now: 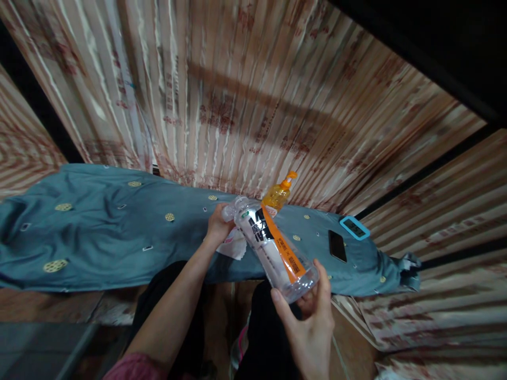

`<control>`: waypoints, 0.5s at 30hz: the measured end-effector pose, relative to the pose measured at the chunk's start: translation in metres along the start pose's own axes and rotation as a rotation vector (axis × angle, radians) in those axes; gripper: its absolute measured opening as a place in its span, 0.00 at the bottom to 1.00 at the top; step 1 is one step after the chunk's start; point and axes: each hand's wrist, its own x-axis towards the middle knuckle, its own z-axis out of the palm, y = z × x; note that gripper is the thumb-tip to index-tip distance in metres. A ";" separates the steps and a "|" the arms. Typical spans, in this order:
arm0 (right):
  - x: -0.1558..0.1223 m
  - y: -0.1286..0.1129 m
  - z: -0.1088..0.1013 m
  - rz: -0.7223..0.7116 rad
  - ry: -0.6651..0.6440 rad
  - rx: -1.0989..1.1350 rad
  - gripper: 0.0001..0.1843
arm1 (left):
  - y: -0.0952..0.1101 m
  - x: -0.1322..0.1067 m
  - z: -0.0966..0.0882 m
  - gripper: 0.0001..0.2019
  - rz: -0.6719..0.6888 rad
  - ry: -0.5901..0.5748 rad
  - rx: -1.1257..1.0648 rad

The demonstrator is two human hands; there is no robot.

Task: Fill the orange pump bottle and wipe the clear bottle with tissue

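A clear plastic bottle (273, 248) with a white, black and orange label is held tilted in front of me. My left hand (219, 226) is closed round its neck end at the upper left. The fingers and thumb of my right hand (309, 311) grip the bottle's base at the lower right. Behind the bottle stands an orange pump bottle (278, 195) with yellowish liquid, partly hidden by it. Just below my left hand a white packet or wipe (233, 245) with pink marks lies on the cloth; its kind is unclear.
A blue-green patterned cloth (106, 227) covers the long narrow surface. On its right part lie a dark phone (337, 246) and a blue-framed digital clock (355, 228). A pleated printed curtain (222, 105) hangs behind, and dark bars (428, 171) cross at the sides. My knees are below the near edge.
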 end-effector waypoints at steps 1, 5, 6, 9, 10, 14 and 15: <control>0.000 -0.001 0.000 0.005 0.007 0.001 0.62 | 0.001 0.000 -0.001 0.22 -0.002 -0.001 0.003; 0.000 -0.003 0.001 0.025 0.018 -0.005 0.63 | 0.004 -0.001 -0.002 0.23 -0.016 -0.008 0.021; 0.000 -0.003 0.000 0.027 0.018 -0.007 0.63 | 0.005 -0.001 -0.002 0.22 -0.014 -0.010 0.020; -0.001 -0.003 0.000 0.013 0.013 -0.010 0.62 | 0.005 -0.001 -0.002 0.22 -0.010 -0.008 0.015; -0.001 -0.003 0.000 0.005 0.013 -0.015 0.62 | 0.005 -0.001 -0.002 0.21 -0.010 -0.007 0.015; -0.001 -0.003 0.000 0.004 0.023 -0.019 0.62 | 0.006 -0.002 -0.003 0.22 -0.012 -0.006 0.014; -0.001 -0.003 0.000 0.006 0.026 -0.014 0.62 | 0.006 -0.002 -0.003 0.23 -0.014 -0.005 0.014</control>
